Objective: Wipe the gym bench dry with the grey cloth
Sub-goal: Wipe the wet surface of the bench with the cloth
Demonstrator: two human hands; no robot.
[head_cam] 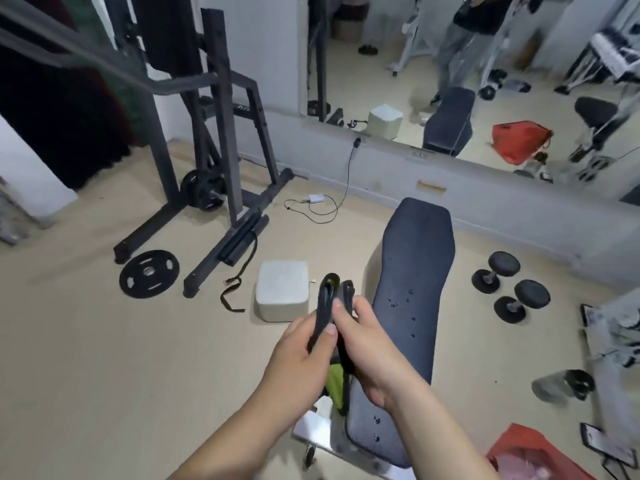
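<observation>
The dark blue-grey gym bench (414, 271) runs from the bottom centre up toward the mirror wall, with small water drops on its middle pad. In front of it, both my hands hold a folded dark grey cloth (327, 299) with a lime-green part hanging below. My left hand (298, 355) pinches the cloth's left fold between thumb and fingers. My right hand (367, 344) grips the right fold, its palm over the near end of the bench. The cloth is in the air, to the left of the bench pad and apart from it.
A white foam block (282, 294) sits on the floor left of the bench. A weight plate (149, 273) and a black rack (214, 150) stand further left. Two dumbbells (509, 289) lie on the right, a red bag (530, 452) at bottom right. A mirror (485, 64) lines the far wall.
</observation>
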